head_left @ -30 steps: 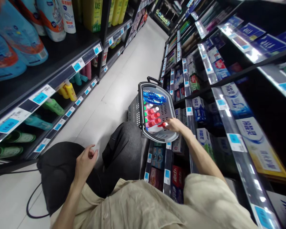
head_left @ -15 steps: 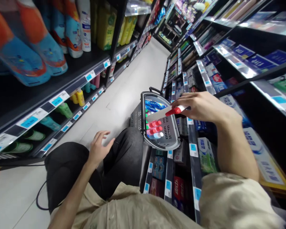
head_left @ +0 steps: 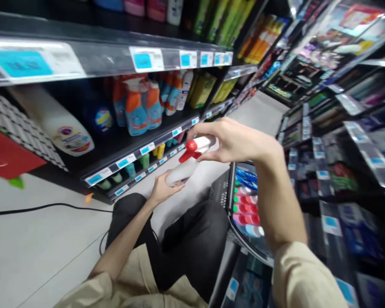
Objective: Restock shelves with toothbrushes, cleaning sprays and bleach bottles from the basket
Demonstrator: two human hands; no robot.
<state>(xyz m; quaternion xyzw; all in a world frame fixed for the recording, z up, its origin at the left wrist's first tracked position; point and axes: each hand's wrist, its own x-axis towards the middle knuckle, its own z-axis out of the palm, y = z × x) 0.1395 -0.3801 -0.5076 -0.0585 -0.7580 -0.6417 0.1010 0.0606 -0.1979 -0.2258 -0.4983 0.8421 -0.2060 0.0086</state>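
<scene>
Both hands meet on one white, somewhat see-through plastic spray bottle with a red and white trigger head [head_left: 182, 172], which is held tilted in the air above the person's knees, between the shelf at left and the basket at right. For handling it well, I would judge that the lower end should be supported fully, the fingers should be kept from pressing the red trigger, and the printed side should be turned slowly. The right hand [head_left: 235, 139] is closed around the trigger head, with the fingers bent and the thumb under it. The left hand [head_left: 162, 188] is partly curled, and it grips the lower end from below. Under the right forearm stands a dark grey plastic basket with holes in its wall [head_left: 220, 187]; inside it lie a row of pink and red capped bottles [head_left: 246, 208] and, farther, shiny blue packages [head_left: 247, 178]. Beyond the hands, orange and blue spray bottles [head_left: 137, 113] stand on the black shelf [head_left: 111, 147]. Labels on the held bottle are too blurred to read.
</scene>
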